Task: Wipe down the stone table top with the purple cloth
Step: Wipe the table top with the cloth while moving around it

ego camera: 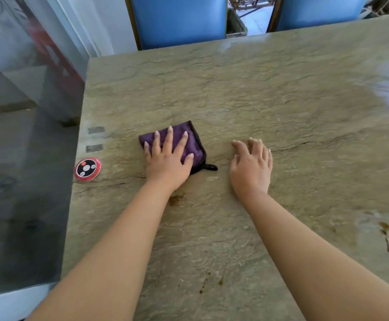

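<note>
A folded purple cloth (194,144) with black trim and a small black loop lies on the beige stone table top (258,100), left of centre. My left hand (168,158) presses flat on the cloth with its fingers spread and straight, covering much of it. My right hand (251,165) rests on the bare stone to the right of the cloth, apart from it, fingers loosely bent and holding nothing. Brown stains mark the stone: one just below my left wrist (176,199), one at the right (385,228), and specks near the front (212,282).
A round red and black button disc (87,169) sits near the table's left edge, with two grey rectangular marks (95,138) above it. Two blue chairs (179,19) stand at the far edge. The floor drops away beyond the left edge.
</note>
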The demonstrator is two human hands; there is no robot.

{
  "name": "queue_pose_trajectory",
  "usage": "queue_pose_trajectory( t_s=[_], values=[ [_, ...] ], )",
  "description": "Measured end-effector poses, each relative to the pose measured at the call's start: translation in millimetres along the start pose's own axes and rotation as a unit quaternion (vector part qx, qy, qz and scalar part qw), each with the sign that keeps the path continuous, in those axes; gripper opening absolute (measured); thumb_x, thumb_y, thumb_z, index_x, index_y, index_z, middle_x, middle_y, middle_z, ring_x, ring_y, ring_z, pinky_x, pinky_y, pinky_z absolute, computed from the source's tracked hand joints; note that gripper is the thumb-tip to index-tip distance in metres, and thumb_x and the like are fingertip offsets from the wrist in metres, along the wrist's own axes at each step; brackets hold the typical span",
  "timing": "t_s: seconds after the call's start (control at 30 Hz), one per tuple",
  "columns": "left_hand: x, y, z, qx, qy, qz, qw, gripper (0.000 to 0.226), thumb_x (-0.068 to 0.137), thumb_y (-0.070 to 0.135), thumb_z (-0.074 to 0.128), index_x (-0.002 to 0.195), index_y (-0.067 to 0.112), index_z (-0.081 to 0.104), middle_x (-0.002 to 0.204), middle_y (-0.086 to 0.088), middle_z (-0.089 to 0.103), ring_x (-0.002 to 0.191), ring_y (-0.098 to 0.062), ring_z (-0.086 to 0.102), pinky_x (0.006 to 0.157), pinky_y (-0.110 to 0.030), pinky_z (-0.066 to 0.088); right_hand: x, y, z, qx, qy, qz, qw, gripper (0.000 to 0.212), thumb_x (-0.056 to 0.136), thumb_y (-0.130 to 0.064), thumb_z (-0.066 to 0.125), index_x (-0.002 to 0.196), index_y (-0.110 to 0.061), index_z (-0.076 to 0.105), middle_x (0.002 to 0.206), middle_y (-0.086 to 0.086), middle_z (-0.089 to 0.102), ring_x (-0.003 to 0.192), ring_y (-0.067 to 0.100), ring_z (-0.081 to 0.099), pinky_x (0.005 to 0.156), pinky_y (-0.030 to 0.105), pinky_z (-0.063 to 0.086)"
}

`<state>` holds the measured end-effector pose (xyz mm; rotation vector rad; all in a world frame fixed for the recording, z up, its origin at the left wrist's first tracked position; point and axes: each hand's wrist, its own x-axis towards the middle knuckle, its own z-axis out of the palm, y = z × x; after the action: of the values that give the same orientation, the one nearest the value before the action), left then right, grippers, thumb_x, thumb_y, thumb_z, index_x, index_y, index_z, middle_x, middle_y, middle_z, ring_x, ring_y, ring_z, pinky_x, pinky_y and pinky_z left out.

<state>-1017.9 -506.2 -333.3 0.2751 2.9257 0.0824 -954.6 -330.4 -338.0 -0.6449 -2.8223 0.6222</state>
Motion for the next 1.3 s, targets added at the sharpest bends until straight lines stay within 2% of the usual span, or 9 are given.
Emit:
queue_pose_trajectory(
  t_s=[0.1, 0.27, 0.33, 0.57, 0.7, 0.9, 1.03, 1.17, 1.3],
  values=[
    [38.3, 35.6, -2.3, 0.003, 0.0, 0.071, 0.997, 0.06, 0.096, 0.06, 0.021, 0.15, 0.045, 0.001, 0.162, 0.009, -0.011, 0.148, -0.029, -0.012, 0.117, -0.053, -0.011, 5.4, 7.6, 2.1, 0.002, 0.017, 0.057, 0.998, 0.044, 0.098, -0.024, 0.037, 0.142, -0.021, 0.038, 0.154, 0.008, 0.026, 0.146, 0.022, 0.012, 0.12, 0.04, -0.001],
    [90.2, 70.9, -14.5, 0.026, -0.025, 0.21, 0.977, 0.063, 0.09, 0.07, 0.022, 0.147, 0.051, 0.005, 0.161, 0.015, -0.004, 0.149, -0.021, -0.008, 0.119, -0.049, -0.006, 8.0, 3.0, 9.9, -0.047, 0.007, 0.042, 0.998, 0.049, 0.101, -0.028, 0.028, 0.148, -0.015, 0.026, 0.158, 0.011, 0.019, 0.148, 0.025, 0.005, 0.12, 0.046, -0.004],
    [109.3, 64.9, -19.9, 0.017, -0.038, 0.182, 0.982, 0.062, 0.091, 0.07, 0.022, 0.147, 0.051, 0.005, 0.162, 0.013, -0.006, 0.149, -0.021, -0.008, 0.12, -0.046, -0.006, 8.4, 5.1, 10.4, -0.05, -0.009, 0.038, 0.998, 0.051, 0.102, -0.031, 0.026, 0.15, -0.016, 0.023, 0.159, 0.01, 0.015, 0.148, 0.024, 0.001, 0.119, 0.047, -0.005],
    [97.8, 7.4, -17.4, -0.035, -0.011, -0.054, 0.998, 0.061, 0.095, 0.065, 0.018, 0.151, 0.043, 0.008, 0.163, 0.005, -0.004, 0.149, -0.025, -0.006, 0.12, -0.046, -0.002, 4.2, 1.6, 5.6, -0.066, -0.05, -0.029, 0.996, 0.05, 0.102, -0.036, 0.023, 0.15, -0.023, 0.024, 0.16, 0.006, 0.014, 0.148, 0.021, -0.001, 0.118, 0.05, -0.007],
    [13.6, -10.7, -5.1, -0.047, 0.004, -0.038, 0.998, 0.057, 0.098, 0.058, 0.023, 0.151, 0.042, 0.01, 0.163, 0.006, 0.0, 0.149, -0.023, -0.001, 0.12, -0.044, 0.001, -9.4, -3.7, 5.6, -0.005, -0.067, -0.116, 0.991, 0.047, 0.101, -0.021, 0.033, 0.147, -0.017, 0.034, 0.157, 0.007, 0.026, 0.148, 0.021, 0.01, 0.12, 0.034, -0.001],
    [-127.7, -48.1, 28.6, -0.061, 0.044, 0.036, 0.997, 0.06, 0.092, 0.059, 0.017, 0.148, 0.039, 0.027, 0.16, 0.004, 0.02, 0.147, -0.024, 0.018, 0.117, -0.046, 0.017, -70.0, -29.7, 9.8, 0.073, -0.083, -0.133, 0.985, 0.049, 0.096, -0.011, 0.04, 0.146, -0.01, 0.037, 0.156, 0.006, 0.027, 0.148, 0.018, 0.013, 0.12, 0.027, 0.001],
    [-109.9, -88.1, 26.6, -0.048, 0.059, -0.041, 0.996, 0.054, 0.097, 0.056, 0.023, 0.149, 0.04, 0.022, 0.162, 0.004, 0.013, 0.149, -0.023, 0.009, 0.12, -0.045, 0.01, -95.3, -29.5, 8.5, 0.05, -0.108, -0.136, 0.984, 0.052, 0.099, -0.014, 0.036, 0.15, -0.012, 0.026, 0.16, 0.002, 0.015, 0.148, 0.014, 0.003, 0.119, 0.024, -0.005],
    [-74.3, -77.8, 16.1, -0.055, 0.039, -0.134, 0.989, 0.054, 0.1, 0.052, 0.02, 0.152, 0.04, 0.012, 0.163, 0.004, 0.001, 0.149, -0.024, -0.001, 0.12, -0.046, 0.001, -100.0, -24.7, 0.8, 0.034, -0.148, -0.144, 0.978, 0.051, 0.102, -0.018, 0.032, 0.152, -0.014, 0.021, 0.161, 0.001, 0.009, 0.148, 0.013, -0.001, 0.12, 0.027, -0.004],
    [-122.3, -60.1, 24.7, -0.062, 0.046, -0.119, 0.99, 0.053, 0.1, 0.049, 0.023, 0.151, 0.04, 0.013, 0.163, 0.003, 0.003, 0.149, -0.024, 0.002, 0.12, -0.047, 0.003, -110.3, -19.9, -9.6, 0.062, -0.166, -0.149, 0.973, 0.05, 0.1, -0.014, 0.035, 0.15, -0.014, 0.027, 0.16, 0.0, 0.015, 0.148, 0.012, 0.002, 0.12, 0.026, 0.0]
  ],
)
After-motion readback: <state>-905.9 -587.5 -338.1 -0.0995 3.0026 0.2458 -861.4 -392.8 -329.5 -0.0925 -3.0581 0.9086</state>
